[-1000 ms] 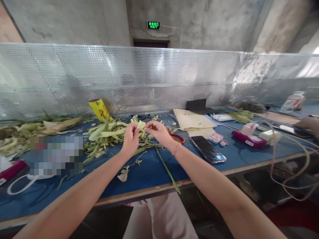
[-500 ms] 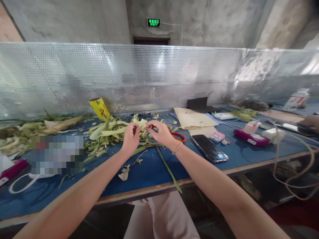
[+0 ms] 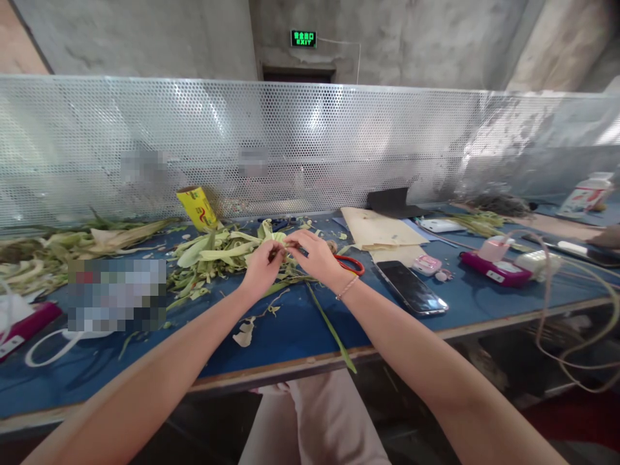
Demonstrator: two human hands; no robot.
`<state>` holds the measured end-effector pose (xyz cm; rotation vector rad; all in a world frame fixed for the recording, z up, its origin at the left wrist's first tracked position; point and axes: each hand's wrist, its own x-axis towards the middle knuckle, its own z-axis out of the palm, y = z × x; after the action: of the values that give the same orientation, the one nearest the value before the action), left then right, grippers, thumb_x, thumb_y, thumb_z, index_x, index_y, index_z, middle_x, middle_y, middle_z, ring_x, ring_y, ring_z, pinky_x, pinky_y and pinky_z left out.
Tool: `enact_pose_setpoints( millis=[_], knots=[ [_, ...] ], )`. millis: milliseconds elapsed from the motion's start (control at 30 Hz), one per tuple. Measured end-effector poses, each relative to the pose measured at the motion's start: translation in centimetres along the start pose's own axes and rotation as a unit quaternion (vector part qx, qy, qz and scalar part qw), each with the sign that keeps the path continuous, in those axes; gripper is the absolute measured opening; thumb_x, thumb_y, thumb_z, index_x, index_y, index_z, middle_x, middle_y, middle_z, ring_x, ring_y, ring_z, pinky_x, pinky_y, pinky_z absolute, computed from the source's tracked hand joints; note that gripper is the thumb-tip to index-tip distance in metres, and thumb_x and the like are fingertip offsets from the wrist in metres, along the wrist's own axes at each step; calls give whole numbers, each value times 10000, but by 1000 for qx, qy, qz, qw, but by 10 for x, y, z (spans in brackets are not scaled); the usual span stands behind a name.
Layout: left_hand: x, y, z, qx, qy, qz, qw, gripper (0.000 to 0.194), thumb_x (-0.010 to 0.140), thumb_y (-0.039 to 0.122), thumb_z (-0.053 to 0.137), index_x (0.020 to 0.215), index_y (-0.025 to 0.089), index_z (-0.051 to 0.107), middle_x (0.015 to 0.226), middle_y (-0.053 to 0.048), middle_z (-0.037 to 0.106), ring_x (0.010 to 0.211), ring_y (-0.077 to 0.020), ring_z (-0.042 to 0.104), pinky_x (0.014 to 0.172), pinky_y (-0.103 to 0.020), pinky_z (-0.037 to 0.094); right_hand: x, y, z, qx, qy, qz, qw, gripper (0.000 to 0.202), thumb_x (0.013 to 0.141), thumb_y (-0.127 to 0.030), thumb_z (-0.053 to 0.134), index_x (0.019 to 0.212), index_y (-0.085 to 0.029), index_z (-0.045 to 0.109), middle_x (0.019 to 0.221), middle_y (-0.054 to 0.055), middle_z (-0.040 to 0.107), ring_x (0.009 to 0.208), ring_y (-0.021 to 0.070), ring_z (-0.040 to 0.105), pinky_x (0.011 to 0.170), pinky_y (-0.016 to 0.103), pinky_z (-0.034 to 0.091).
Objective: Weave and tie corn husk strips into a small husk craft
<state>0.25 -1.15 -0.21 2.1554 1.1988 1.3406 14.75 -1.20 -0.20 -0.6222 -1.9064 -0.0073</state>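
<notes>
Blue counter (image 3: 290, 339) ran across the view. Clock centred on the hands: loose leaf pile (image 3: 213, 255) at 9. Left hand (image 3: 264, 263) and right hand (image 3: 314, 259) met at centre, both grips clenched at the fingertips. Smartphone (image 3: 411, 287) lay dark-screened at 4. Yellow tube (image 3: 197, 206) tilted at 10. Red loop handle (image 3: 361, 266) at 3. Leaf strip (image 3: 285, 245), mostly covered, sat pinched between both hands.
</notes>
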Motion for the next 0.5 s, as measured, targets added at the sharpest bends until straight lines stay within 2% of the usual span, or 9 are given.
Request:
enact_pose_setpoints(
  millis=[133,233,333,500],
  knots=[
    [0,-3,1,4,-10,-1,1000,84,716,212,454,644,168,450,582,27,437,523,-96,406,516,-234,312,0,3,3,5,-16,12,1000,169,795,-140,440,845,-187,594,833,46,613,823,139,553,775,291,447],
    [-1,-3,1,-53,-34,-12,998,44,699,202,461,679,164,472,626,17,484,574,-109,448,545,-238,344,1,6,4,12,-14,16,1000,143,781,-144,471,820,-187,602,830,46,613,827,143,551,786,299,446],
    [-2,0,0,-86,-45,-5,995,133,750,264,430,689,164,495,634,11,493,605,-113,458,570,-239,362,2,5,4,8,-16,9,1000,144,763,-118,477,809,-185,596,828,50,595,837,151,539,788,311,444],
    [-1,3,-1,-60,-28,-5,998,236,813,324,365,718,171,517,640,3,498,607,-109,444,577,-235,355,1,0,5,8,-9,27,1000,160,747,-106,460,859,-155,562,856,75,542,821,152,521,757,304,451]
  ],
)
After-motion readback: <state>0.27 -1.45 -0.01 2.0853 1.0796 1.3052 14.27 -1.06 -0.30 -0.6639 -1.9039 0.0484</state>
